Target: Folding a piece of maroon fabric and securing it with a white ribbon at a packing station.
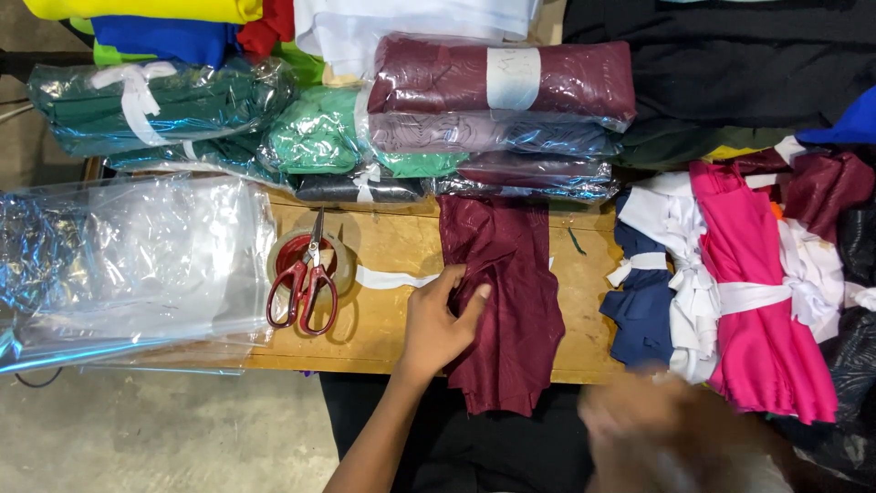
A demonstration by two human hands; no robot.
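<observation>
The right hand (pixel 652 429) is a blur at the near edge, low and right of the maroon cloth (pixel 506 301); whether it is open or closed cannot be told, and it seems to touch nothing. The left hand (pixel 443 324) lies on the cloth's left edge, fingers curled over a fold and thumb pressing from the side, pinching the fabric so the fold stays flat and does not slide off the table (pixel 392 246). The cloth lies lengthwise across the middle of the wooden top, its near end hanging over the edge toward the person.

Just left of the hand a white strip (pixel 388 278) runs toward a tape roll (pixel 306 256), and red-handled scissors (pixel 306 283) rest on that roll, blades pointing away, all close by on the left-hand side. Further left, clear plastic bags (pixel 128 265) lie flat in a stack. To the right sit tied bundles (pixel 730 292) of navy, white and pink cloth, each cinched with a white band so it keeps its shape.

At the far side, wrapped packs (pixel 497 119) in maroon, mauve and green are stacked in plastic, clear of the working space, with loose coloured cloth behind them.
</observation>
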